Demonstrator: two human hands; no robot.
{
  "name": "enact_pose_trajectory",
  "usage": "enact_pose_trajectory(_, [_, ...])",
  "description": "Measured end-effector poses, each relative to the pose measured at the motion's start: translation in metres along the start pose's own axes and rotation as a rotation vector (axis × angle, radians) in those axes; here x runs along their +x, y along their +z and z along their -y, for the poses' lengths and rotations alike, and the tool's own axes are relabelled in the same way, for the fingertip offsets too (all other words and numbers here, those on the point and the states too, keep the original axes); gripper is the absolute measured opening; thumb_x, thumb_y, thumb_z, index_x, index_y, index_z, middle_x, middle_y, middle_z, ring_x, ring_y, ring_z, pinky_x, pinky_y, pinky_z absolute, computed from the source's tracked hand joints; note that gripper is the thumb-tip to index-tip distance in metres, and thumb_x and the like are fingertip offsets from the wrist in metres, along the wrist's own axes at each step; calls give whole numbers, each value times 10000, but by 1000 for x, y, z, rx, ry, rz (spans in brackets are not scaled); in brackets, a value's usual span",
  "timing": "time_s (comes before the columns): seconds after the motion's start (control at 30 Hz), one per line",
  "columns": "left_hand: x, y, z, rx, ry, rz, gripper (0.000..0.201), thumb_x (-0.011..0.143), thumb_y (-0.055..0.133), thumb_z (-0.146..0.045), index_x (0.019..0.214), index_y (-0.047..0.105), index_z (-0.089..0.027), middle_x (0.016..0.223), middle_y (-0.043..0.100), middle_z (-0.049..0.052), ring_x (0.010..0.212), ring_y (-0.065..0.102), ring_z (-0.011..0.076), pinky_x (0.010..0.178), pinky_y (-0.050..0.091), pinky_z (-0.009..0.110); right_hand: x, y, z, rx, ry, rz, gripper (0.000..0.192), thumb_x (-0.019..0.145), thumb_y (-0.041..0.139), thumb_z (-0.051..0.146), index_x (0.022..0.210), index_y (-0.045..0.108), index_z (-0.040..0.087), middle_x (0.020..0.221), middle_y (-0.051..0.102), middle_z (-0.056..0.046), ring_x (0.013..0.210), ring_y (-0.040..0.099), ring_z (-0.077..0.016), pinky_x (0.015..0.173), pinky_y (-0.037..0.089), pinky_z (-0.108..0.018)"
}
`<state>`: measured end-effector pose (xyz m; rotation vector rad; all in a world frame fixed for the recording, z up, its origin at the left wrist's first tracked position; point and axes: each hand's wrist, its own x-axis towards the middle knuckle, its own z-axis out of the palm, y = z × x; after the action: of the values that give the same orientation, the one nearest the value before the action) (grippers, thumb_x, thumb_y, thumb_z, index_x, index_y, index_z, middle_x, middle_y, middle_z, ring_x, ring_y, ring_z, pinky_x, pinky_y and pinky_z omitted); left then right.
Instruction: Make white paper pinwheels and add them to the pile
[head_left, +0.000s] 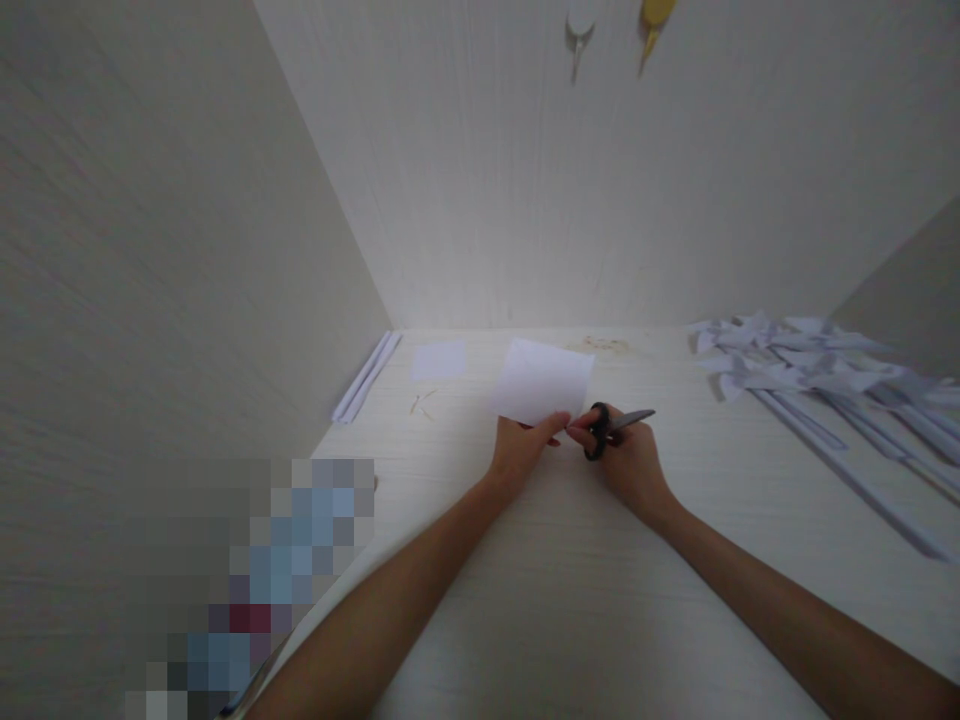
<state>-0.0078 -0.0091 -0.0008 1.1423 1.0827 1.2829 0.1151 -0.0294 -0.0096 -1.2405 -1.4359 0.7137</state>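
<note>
A white sheet of paper (pixel 544 380) is lifted a little above the table, tilted, in my left hand (pixel 521 440). The thumb lies over its near edge and the fingers are behind it, partly hidden. In my right hand (pixel 634 465) is a pair of scissors (pixel 598 432) with black handles, its blades pointing right, away from the paper. The fingertips of that hand meet at the paper's near right corner, close to my left thumb. Whether they pinch the corner is too small to tell.
Rolled paper sticks (pixel 367 378) lie at the table's left edge, beside a small white paper piece (pixel 439 360). Several folded paper shapes on paper stems (pixel 795 370) are spread at the right. Thin brownish bits (pixel 424 404) lie on the table (pixel 480 600). Two hooks (pixel 580 25) hang on the wall behind.
</note>
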Motion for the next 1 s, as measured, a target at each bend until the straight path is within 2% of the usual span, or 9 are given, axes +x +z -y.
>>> enact_pose_trajectory(0.23, [-1, 2, -1, 6, -12, -19, 137, 537, 675, -234, 603, 627, -125, 624, 639, 22, 517, 569, 114, 438, 468, 204, 0, -1, -1, -4, 27, 1, 242, 666, 572, 395, 630, 564, 156, 590, 569, -14, 531, 493, -118, 503, 381, -239])
enact_pose_trajectory(0.43, [-1, 2, -2, 29, -8, 5, 112, 555, 658, -236, 587, 624, -133, 594, 634, 16, 508, 571, 117, 448, 468, 212, 0, 0, 1, -5, 33, -13, 219, 674, 572, 367, 644, 576, 150, 577, 555, -9, 531, 488, -113, 502, 379, -232])
enact_pose_trajectory(0.77, [-1, 3, -4, 55, 7, 43, 113, 585, 624, -217, 514, 609, -131, 547, 611, 16, 498, 548, 101, 461, 454, 200, 0, 1, -3, 13, 83, -30, 284, 642, 597, 430, 615, 553, 151, 561, 554, -15, 507, 477, -112, 486, 384, -236])
enact_pose_trajectory(0.87, [0, 3, -2, 14, -15, 2, 86, 558, 648, -212, 573, 620, -132, 591, 625, 19, 507, 553, 106, 449, 456, 202, 2, 1, -5, 17, 87, -24, 300, 623, 610, 445, 610, 536, 154, 563, 548, -13, 512, 478, -114, 486, 388, -238])
enact_pose_trajectory(1.0, [6, 0, 1, -95, -52, -99, 172, 525, 679, -244, 637, 618, -130, 693, 642, 31, 546, 568, 112, 438, 458, 202, 3, 1, -9, 22, 87, -2, 316, 596, 627, 456, 617, 513, 162, 541, 510, 9, 499, 454, -106, 460, 367, -227])
